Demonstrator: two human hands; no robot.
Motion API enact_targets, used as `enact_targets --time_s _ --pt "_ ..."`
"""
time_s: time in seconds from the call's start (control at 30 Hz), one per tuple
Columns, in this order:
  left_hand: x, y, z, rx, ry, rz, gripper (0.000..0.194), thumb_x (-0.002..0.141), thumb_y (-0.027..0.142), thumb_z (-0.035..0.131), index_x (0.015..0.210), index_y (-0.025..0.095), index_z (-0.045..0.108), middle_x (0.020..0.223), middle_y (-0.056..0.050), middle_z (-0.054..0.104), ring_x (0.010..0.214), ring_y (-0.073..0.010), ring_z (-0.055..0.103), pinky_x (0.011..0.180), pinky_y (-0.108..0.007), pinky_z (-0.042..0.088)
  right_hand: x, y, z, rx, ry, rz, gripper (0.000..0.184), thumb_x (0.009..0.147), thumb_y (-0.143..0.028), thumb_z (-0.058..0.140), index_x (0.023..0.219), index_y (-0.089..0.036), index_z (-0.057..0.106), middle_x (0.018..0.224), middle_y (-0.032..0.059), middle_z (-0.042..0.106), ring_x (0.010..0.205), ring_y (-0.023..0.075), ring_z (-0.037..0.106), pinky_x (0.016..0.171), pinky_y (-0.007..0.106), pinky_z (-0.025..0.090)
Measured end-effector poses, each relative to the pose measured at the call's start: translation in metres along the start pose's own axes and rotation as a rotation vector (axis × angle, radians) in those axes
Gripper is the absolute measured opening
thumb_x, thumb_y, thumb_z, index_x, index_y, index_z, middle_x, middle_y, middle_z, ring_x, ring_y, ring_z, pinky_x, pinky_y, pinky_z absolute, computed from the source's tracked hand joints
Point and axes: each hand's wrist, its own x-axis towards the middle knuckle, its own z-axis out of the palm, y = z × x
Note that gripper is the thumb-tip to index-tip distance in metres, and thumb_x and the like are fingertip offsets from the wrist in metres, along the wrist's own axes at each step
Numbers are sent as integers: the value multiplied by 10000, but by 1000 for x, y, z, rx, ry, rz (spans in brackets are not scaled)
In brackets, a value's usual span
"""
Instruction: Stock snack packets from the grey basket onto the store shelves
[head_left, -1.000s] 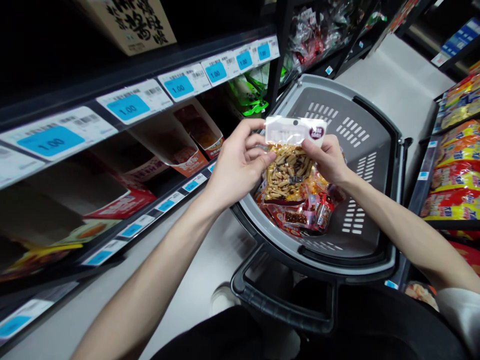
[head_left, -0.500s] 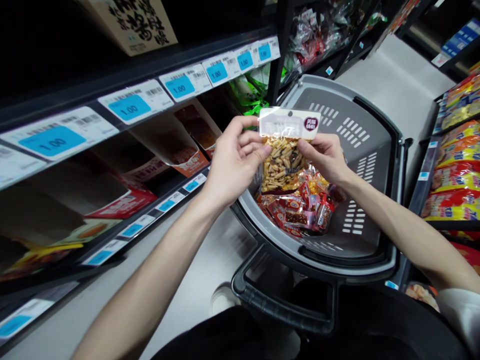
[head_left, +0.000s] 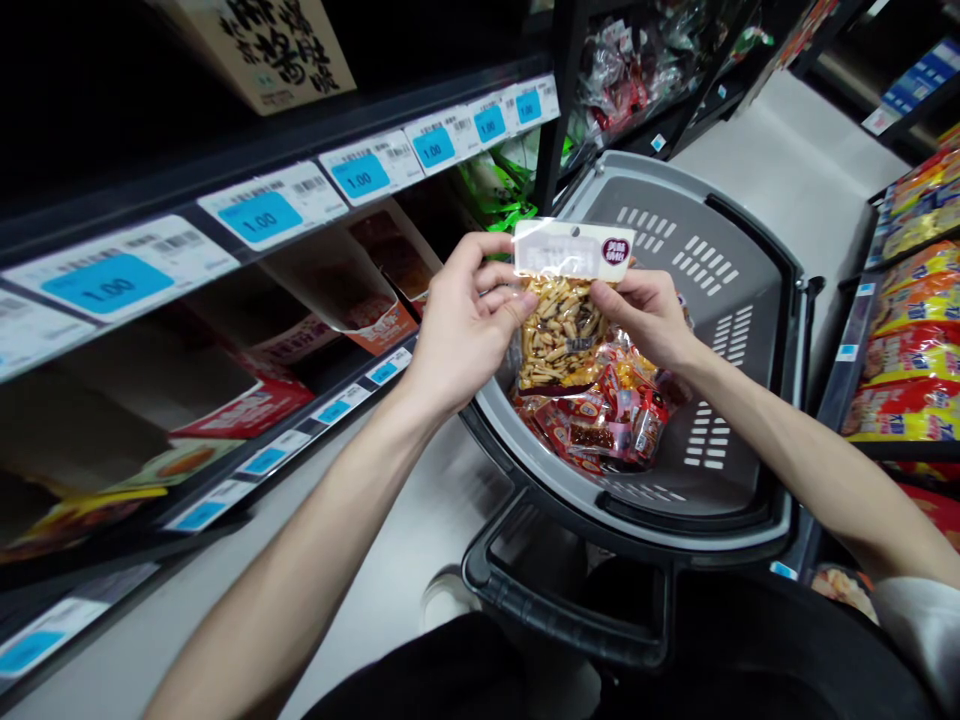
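Between both hands I hold up a clear snack packet with a white header and yellowish stick-like pieces inside. My left hand pinches its left edge, thumb in front. On the right edge, just under the header, my right hand grips with the thumb in front and the fingers behind. Below the packet is a grey shopping basket with slotted walls. Red snack packets lie in its near left part, partly covered by the held packet.
Along the left run dark shelves with price labels and open cartons. Bagged goods fill a rack on the right. The basket's black handle points toward me. A light floor aisle stretches ahead.
The snack packet and both hands have shifted very slightly left and down. My grip on it is the same, and the basket has stayed in place.
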Motion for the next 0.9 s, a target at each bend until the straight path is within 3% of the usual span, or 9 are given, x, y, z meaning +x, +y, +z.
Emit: enact_targets --time_s 0.17,0.47,0.9 --pt "0 0 0 13 10 14 380 891 192 802 1202 252 592 1021 -30 756 904 -167 765 817 -286 670 -1 1 0 -19 3 11 514 910 -696 754 817 -191 777 733 -9 647 645 103 519 578 225 458" --pt "0 0 0 -3 -10 8 388 899 176 799 1212 249 582 1034 -33 745 944 -175 767 835 -292 668 0 1 -1 -34 6 -2 509 903 -694 761 815 -193 782 724 -12 637 684 115 528 627 240 468" --pt "0 -1 -1 -21 -39 16 452 892 296 861 1222 265 553 1048 -24 752 874 -158 764 833 -289 659 0 -1 -1 -40 18 -3 538 906 -710 751 766 -190 750 689 -17 602 644 108 487 595 236 451"
